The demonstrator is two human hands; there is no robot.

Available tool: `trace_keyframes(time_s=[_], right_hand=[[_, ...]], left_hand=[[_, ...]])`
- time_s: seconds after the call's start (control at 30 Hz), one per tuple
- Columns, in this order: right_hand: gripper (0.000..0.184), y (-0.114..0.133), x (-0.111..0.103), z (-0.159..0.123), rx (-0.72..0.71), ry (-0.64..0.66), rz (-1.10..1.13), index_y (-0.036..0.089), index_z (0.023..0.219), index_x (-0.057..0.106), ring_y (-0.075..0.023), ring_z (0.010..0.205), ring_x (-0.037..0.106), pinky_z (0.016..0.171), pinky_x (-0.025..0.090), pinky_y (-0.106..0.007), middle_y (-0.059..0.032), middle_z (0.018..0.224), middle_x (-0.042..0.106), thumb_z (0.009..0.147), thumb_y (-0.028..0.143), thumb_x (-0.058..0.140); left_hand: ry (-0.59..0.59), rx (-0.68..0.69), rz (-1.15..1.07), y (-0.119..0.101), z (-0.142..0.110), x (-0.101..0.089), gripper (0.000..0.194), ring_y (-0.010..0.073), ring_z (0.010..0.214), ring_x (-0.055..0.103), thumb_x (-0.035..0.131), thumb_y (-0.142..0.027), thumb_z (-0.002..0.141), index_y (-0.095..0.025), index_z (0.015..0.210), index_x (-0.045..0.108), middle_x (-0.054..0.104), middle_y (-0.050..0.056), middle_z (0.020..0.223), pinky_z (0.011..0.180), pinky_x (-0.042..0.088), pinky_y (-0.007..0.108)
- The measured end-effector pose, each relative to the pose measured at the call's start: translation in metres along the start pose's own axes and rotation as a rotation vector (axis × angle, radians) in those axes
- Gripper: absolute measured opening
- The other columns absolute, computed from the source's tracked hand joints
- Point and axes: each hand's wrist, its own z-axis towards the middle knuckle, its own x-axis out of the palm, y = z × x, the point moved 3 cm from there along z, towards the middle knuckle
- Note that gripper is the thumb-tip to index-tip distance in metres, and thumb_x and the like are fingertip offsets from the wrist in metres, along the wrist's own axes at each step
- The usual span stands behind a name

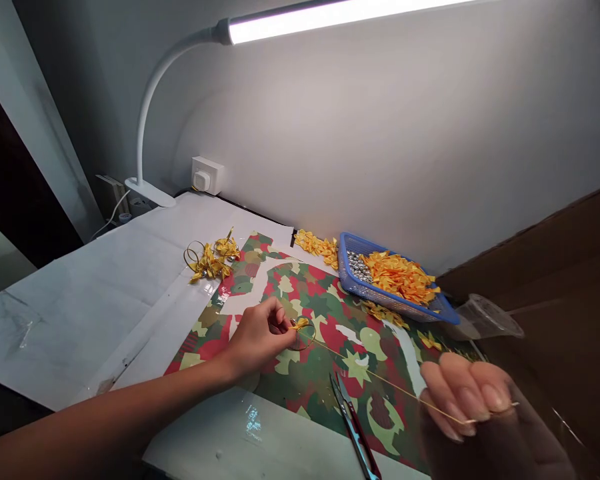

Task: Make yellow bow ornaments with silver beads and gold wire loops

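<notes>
Between the thumb and fingertips of my left hand (267,330) is a small yellow ribbon bow (301,323). A thin gold-coloured ring (307,335) hangs at the bow, partly hidden by the fingers. From the bow a fine yellow thread (390,383) stretches taut to the right. My right hand (473,400) is raised near the camera with curled fingers, closed on the thread; a thin pale tip sticks out past the fingers, too small to name. Below the thread lies a pair of scissors (353,427) with dark red on one handle, on a camouflage-patterned sheet (300,373).
A blue basket (347,283) holds orange-yellow bows (397,273) and silver beads (359,265). Loose yellow bows (317,247) lie beside it. Finished-looking bows with rings (213,259) are piled at left. A clear plastic cup (495,317) lies right; a lamp (153,193) stands behind.
</notes>
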Motion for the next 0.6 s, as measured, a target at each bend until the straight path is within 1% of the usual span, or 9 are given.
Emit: trace_keyframes(time_s=[0.03,0.1,0.13,0.23,0.37,0.53,0.6], right_hand=[[0.024,0.000,-0.004,0.002,-0.034,0.112,0.016,0.026,0.066,0.060,-0.0140,0.049,0.043,0.034,0.023,-0.026,-0.0002,0.056,0.045,0.084,0.039,0.068],[0.020,-0.002,-0.014,0.007,-0.077,0.214,0.043,0.027,0.070,0.062,-0.0135,0.045,0.039,0.030,0.016,-0.027,-0.0006,0.055,0.045,0.086,0.039,0.065],[0.020,-0.003,-0.019,0.009,-0.082,0.240,0.049,0.027,0.072,0.063,-0.0131,0.043,0.037,0.029,0.014,-0.027,-0.0009,0.055,0.046,0.087,0.040,0.063],[0.018,-0.005,-0.026,0.012,-0.076,0.246,0.048,0.027,0.075,0.064,-0.0115,0.040,0.031,0.027,0.012,-0.027,-0.0010,0.057,0.048,0.088,0.039,0.062],[0.015,-0.004,-0.023,0.011,-0.098,0.279,0.063,0.028,0.076,0.065,-0.0114,0.039,0.028,0.026,0.014,-0.028,0.0000,0.055,0.046,0.088,0.037,0.063],[0.018,-0.002,-0.024,0.008,-0.065,0.211,0.056,0.028,0.073,0.063,-0.0113,0.039,0.027,0.027,0.019,-0.028,0.0007,0.055,0.043,0.089,0.036,0.061],[0.019,-0.002,-0.025,0.008,-0.058,0.224,0.051,0.028,0.072,0.061,-0.0114,0.038,0.026,0.027,0.018,-0.027,0.0009,0.055,0.042,0.089,0.036,0.061]], left_hand=[[-0.001,0.001,0.001,0.000,0.000,0.000,0.029,0.0109,0.059,0.054,0.060,-0.019,0.061,-0.022,0.063,0.031,0.056,-0.004,0.064,0.056,0.042,0.024],[-0.003,0.002,0.005,-0.001,0.000,0.000,0.029,0.0106,0.059,0.053,0.060,-0.019,0.061,-0.022,0.062,0.031,0.055,-0.004,0.063,0.056,0.042,0.023],[-0.002,0.001,0.006,-0.001,0.000,0.000,0.029,0.0105,0.059,0.053,0.060,-0.018,0.061,-0.022,0.062,0.032,0.055,-0.004,0.063,0.056,0.042,0.023],[0.006,-0.005,0.007,-0.005,-0.001,0.000,0.028,0.0101,0.058,0.052,0.060,-0.018,0.061,-0.022,0.062,0.032,0.054,-0.005,0.063,0.055,0.041,0.023],[0.009,-0.014,0.009,-0.008,-0.002,0.000,0.027,0.0095,0.057,0.050,0.059,-0.018,0.061,-0.022,0.062,0.032,0.054,-0.006,0.063,0.054,0.040,0.023],[0.001,-0.018,0.021,-0.006,-0.002,0.000,0.027,0.0094,0.057,0.049,0.058,-0.018,0.060,-0.022,0.062,0.031,0.053,-0.006,0.062,0.053,0.038,0.022],[0.002,-0.017,0.028,-0.006,-0.002,0.000,0.027,0.0094,0.057,0.049,0.058,-0.018,0.060,-0.022,0.062,0.032,0.053,-0.006,0.062,0.053,0.038,0.022]])
